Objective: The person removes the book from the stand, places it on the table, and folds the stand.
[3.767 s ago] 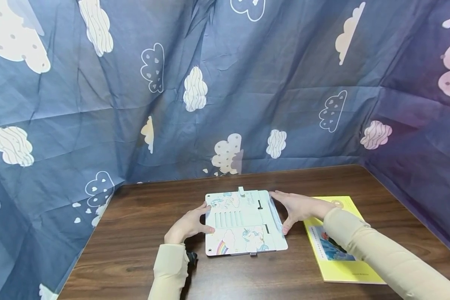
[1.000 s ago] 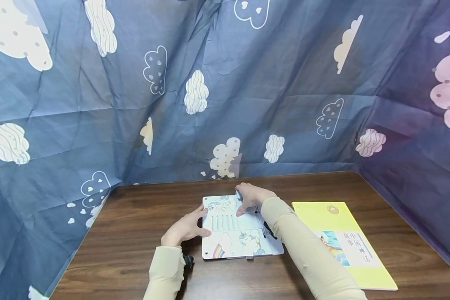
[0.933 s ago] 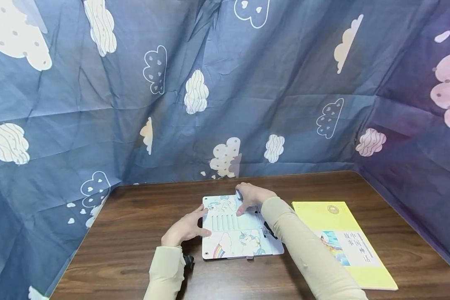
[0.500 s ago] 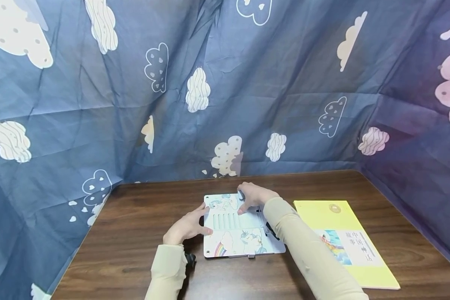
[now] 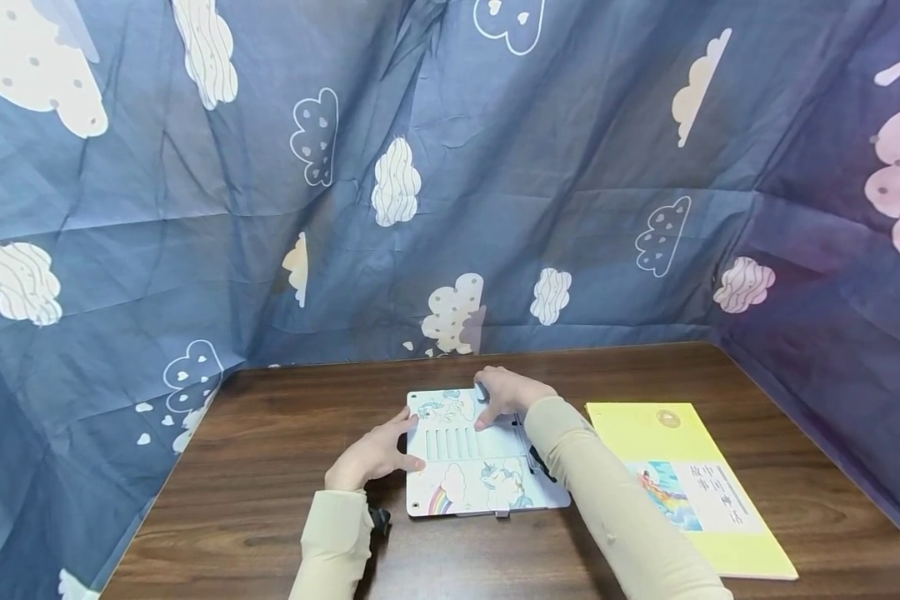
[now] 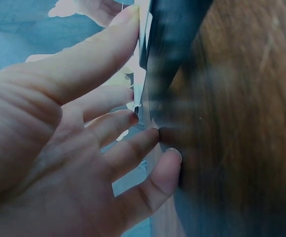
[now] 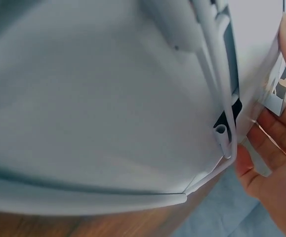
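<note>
A pale folding book stand [image 5: 450, 483] printed with unicorns, clouds and a rainbow lies flat at the table's middle. My left hand [image 5: 371, 454] rests at its left edge. In the left wrist view its thumb touches the upper face, while its fingers stay spread and nearly straight beside the edge. My right hand [image 5: 506, 392] grips the stand's far edge, thumb on the face and fingers bent over the rim by a small clip. The right wrist view shows the stand's white panel [image 7: 108, 108], a bent wire bar [image 7: 226, 94] and the clip [image 7: 276, 101] near my fingers.
A yellow book [image 5: 637, 425] with a picture and printed characters lies to the right, partly behind the right sleeve [image 5: 615, 508]. The wooden table [image 5: 270, 467] ends at a blue cloud-patterned cloth [image 5: 495, 233] behind and at the sides.
Since the earliest frame, my right hand has moved left from the stand's right edge to its far edge, uncovering more of the yellow book. Over the last second both hands stay put.
</note>
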Tool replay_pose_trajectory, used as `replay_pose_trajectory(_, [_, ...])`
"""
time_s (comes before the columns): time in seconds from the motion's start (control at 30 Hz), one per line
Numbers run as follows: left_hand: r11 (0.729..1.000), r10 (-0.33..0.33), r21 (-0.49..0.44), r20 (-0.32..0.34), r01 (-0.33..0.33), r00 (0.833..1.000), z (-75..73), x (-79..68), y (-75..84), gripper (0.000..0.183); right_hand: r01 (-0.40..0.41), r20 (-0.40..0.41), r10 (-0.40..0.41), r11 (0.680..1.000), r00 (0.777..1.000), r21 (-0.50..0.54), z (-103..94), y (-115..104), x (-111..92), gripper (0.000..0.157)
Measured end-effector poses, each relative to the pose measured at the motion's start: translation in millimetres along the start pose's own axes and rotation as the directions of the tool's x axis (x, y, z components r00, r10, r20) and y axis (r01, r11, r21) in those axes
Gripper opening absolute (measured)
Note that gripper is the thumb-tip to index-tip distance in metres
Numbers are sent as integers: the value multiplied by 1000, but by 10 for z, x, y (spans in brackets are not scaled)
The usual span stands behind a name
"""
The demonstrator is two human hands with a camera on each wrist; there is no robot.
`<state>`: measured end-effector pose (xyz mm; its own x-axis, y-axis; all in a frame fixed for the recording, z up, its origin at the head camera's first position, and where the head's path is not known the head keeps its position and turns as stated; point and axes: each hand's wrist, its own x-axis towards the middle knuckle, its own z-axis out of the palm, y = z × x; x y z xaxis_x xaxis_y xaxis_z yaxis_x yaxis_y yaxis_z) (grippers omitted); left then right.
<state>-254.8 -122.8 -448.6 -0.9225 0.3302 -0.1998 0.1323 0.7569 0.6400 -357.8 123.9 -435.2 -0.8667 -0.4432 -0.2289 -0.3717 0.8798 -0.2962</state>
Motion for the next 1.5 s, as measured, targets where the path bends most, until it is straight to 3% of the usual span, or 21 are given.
replay_pose_trajectory(0.37, [1000,-3,-10,4,3,1000,11,-11,-31,77,32,38,-31,999,999,-24,-16,-32,-137,100])
replay_pose_trajectory(0.57, [1000,-2,-4,11,3,1000,28,-3,-48,77,137,-13,-137,990,990,-14,-18,-83,-341,87])
replay_pose_trajectory(0.73, [1000,4,9,8,-4,1000,11,11,-45,76,202,-43,-206,976,978,-84,2,-109,-549,76])
replay_pose_trajectory(0.97, [1000,1,-6,11,-1,1000,3,7,-46,77,327,-9,-332,932,943,-154,174,-128,-915,81])
replay_pose_trajectory(1.17, [1000,6,0,12,-6,1000,1,11,-45,77,379,42,-378,906,925,-188,310,-154,-1204,85])
replay_pose_trajectory(1.5, [1000,9,5,4,-9,1000,-4,15,-40,77,431,40,-432,881,901,-195,426,-122,-1378,92])
